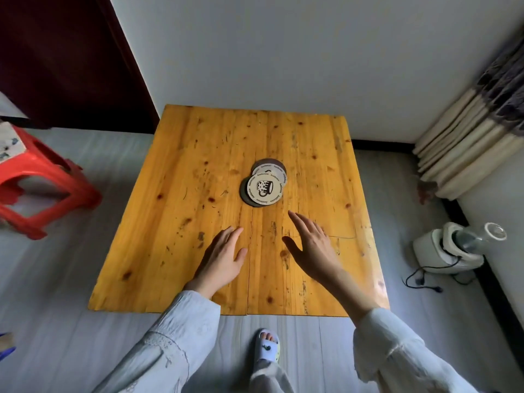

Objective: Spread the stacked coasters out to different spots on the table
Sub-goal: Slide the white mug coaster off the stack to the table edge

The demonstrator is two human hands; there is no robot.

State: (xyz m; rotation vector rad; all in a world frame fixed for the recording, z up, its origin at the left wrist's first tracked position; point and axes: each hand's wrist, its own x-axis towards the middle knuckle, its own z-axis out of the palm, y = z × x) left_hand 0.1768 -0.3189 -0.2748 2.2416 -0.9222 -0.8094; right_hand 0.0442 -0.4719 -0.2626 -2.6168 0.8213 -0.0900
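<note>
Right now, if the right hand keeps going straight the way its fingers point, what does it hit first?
Probably the stack of coasters. The right hand points up-left toward it over bare table, though its height above the wood is unclear.

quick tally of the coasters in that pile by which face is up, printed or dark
Printed face up: 2, the mug-print coaster and the pale coaster partly under it.
Dark: 2, the dark coaster at the left edge and the dark coaster at the far end.
Total visible: 4; any hidden beneath cannot be told.

coasters (264, 185) stacked on table (181, 194), both hands (224, 258) empty
</note>
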